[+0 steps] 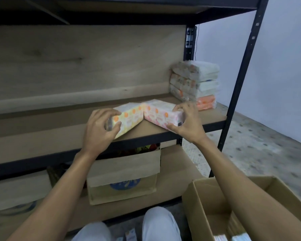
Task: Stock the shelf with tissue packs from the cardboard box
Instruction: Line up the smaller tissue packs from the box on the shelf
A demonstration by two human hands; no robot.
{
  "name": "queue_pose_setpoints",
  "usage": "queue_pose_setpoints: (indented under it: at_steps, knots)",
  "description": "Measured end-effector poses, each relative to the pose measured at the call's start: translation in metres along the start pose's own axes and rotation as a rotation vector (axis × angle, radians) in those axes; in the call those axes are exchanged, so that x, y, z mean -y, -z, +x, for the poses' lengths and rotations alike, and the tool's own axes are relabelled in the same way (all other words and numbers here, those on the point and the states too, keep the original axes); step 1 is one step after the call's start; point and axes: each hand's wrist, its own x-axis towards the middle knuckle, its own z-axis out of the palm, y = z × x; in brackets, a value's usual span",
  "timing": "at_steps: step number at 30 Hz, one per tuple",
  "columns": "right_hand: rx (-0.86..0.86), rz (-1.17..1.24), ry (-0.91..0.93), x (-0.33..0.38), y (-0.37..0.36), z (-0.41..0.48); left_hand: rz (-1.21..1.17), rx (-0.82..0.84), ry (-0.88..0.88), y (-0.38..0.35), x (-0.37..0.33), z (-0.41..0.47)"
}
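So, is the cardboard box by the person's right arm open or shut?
Open. The cardboard box has its top uncovered and its inner wall shows, with wrapped packs lying low inside.

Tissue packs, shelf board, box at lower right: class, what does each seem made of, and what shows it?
Tissue packs: printed plastic film, probably; glossy, wrinkled. Shelf board: matte brown fibreboard, perhaps; no grain shows. Box: plain brown cardboard; folded flaps.
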Motion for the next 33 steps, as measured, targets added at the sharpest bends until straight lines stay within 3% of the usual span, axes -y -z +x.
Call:
queue_pose_setpoints:
  at_steps: [6,13,21,28,33]
  knots:
    - [0.077,-0.063,-0.051,-0.012,-0.003,0.003,0.023,0.129,0.052,0.011,0.029,-0.008]
    - [0.15,-0.55,-0.065,-0.008,-0.005,0.022,0.251,0.181,0.156,0.013,0.048,-0.006]
    - [0.211,-0.601,-0.008,0.03,-0.036,0.039,0.335,0.231,0.128,-0.006,0.022,0.02]
    - [0.341,-0.69,-0.149,0.03,-0.063,0.054,0.473,0.386,0.25,-0.036,0.023,0.035]
    - [0.309,-0.749,-0.152,0.02,-0.071,0.062,0.59,0.338,0.278,-0.048,0.032,0.042]
